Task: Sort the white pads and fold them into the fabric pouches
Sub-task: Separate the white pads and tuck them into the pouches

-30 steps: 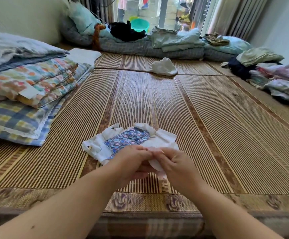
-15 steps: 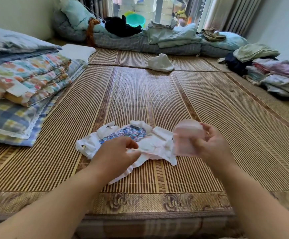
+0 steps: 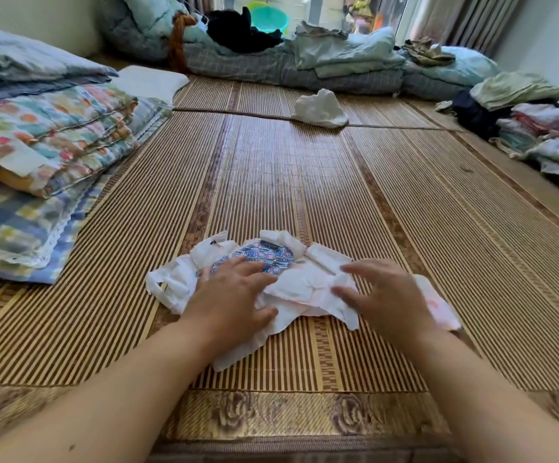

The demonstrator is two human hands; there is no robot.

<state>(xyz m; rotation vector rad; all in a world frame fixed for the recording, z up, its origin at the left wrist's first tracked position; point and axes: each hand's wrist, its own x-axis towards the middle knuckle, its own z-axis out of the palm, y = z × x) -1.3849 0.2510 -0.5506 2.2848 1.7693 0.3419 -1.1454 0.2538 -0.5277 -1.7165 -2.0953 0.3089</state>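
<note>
A heap of white pads [image 3: 305, 289] lies on the bamboo mat [image 3: 305, 182] close in front of me. In its middle sits a blue patterned fabric pouch [image 3: 268, 257], partly covered by pads. My left hand [image 3: 231, 295] rests flat on the left side of the heap, fingers spread over the pouch's near edge. My right hand [image 3: 388, 295] hovers over the right side with fingers apart, holding nothing. A pinkish white pad [image 3: 438, 307] lies on the mat just right of my right hand, partly hidden by it.
Folded quilts [image 3: 48, 135] and a checked pillow [image 3: 11, 228] are stacked at the left. Bedding [image 3: 305, 68] lines the far edge, with a crumpled white cloth [image 3: 321, 110] before it. Folded clothes [image 3: 545, 128] pile up at the right. The mat's patterned border [image 3: 271, 416] runs near me.
My right hand, which lifted a pink-white pad to the right, has set it on the mat and come back over the heap. My left hand stays pressed on the heap.
</note>
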